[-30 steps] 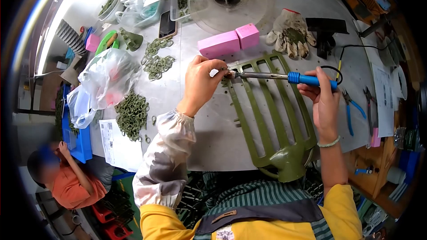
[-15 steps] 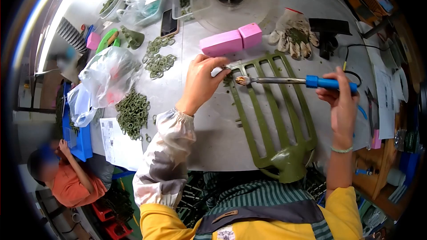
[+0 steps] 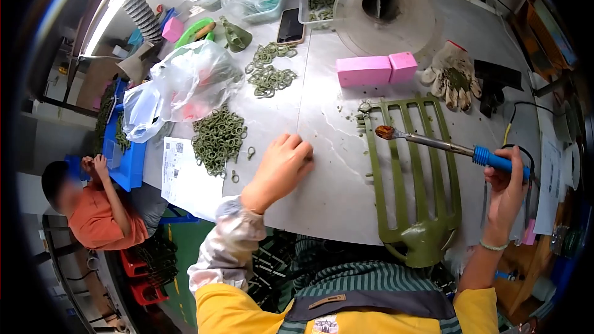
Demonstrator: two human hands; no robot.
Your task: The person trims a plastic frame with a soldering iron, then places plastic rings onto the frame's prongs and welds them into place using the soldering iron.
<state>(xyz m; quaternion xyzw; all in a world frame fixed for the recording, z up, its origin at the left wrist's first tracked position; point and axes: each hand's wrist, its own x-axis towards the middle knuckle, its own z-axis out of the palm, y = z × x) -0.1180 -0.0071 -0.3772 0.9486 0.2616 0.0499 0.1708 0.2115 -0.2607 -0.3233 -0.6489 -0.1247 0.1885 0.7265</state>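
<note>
My right hand (image 3: 504, 195) grips a soldering iron (image 3: 486, 156) by its blue handle. The iron's browned, scorched tip hangs over the left bars of a green slotted frame (image 3: 455, 192), which has a rounded lump at its near end. At the frame's far left corner is a small green ring (image 3: 365, 107). My left hand (image 3: 278, 170) is over the grey table, left of the frame, with curled fingers whose tips are hidden. Beyond that hand lies a heap of small green rings (image 3: 216, 142), with a few loose ones beside it.
Pink blocks (image 3: 364, 72), a stained glove (image 3: 453, 74) and a clear round cover (image 3: 352, 9) stand behind the frame. Plastic bags (image 3: 198, 77), a phone (image 3: 291, 26) and a printed sheet (image 3: 185, 173) are leftward. A co-worker in orange (image 3: 102, 219) sits at far left.
My left hand has left the frame's far corner and come back toward me and left. The iron's tip has moved off the corner, toward me. The camera view has shifted.
</note>
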